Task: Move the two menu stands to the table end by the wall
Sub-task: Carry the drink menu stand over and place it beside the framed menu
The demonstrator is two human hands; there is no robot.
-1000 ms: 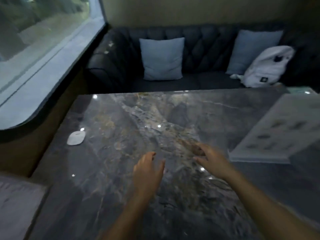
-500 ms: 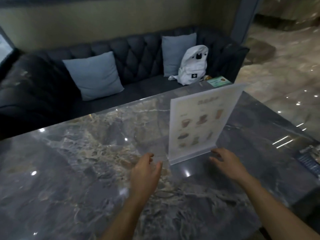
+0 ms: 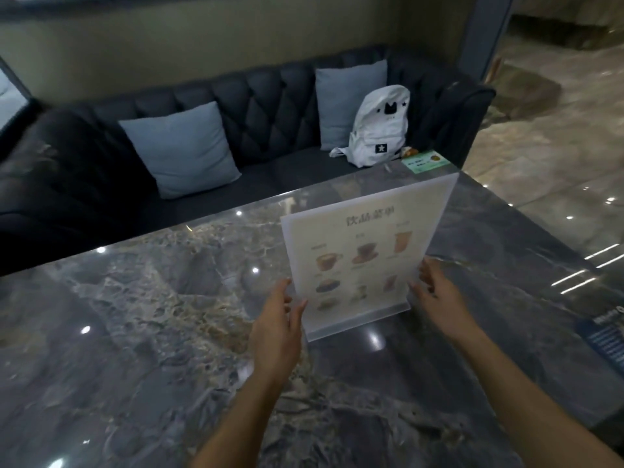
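Note:
One clear acrylic menu stand (image 3: 364, 244) with a drinks menu stands upright on the grey marble table (image 3: 152, 315), right of the middle. My left hand (image 3: 278, 320) holds its lower left edge, thumb in front of the sheet. My right hand (image 3: 437, 293) presses its fingers on the lower right edge. The stand's base rests on the table. No second menu stand is in view.
A dark tufted sofa (image 3: 263, 106) runs along the table's far side, with two blue cushions (image 3: 182, 148) and a white backpack (image 3: 381, 128). A green card (image 3: 427, 162) lies at the far right corner and a blue card (image 3: 607, 336) at the right edge. Shiny floor lies to the right.
The view has swung right, away from the window. Both hands rose from near the stand's base to its two side edges and closed on them.

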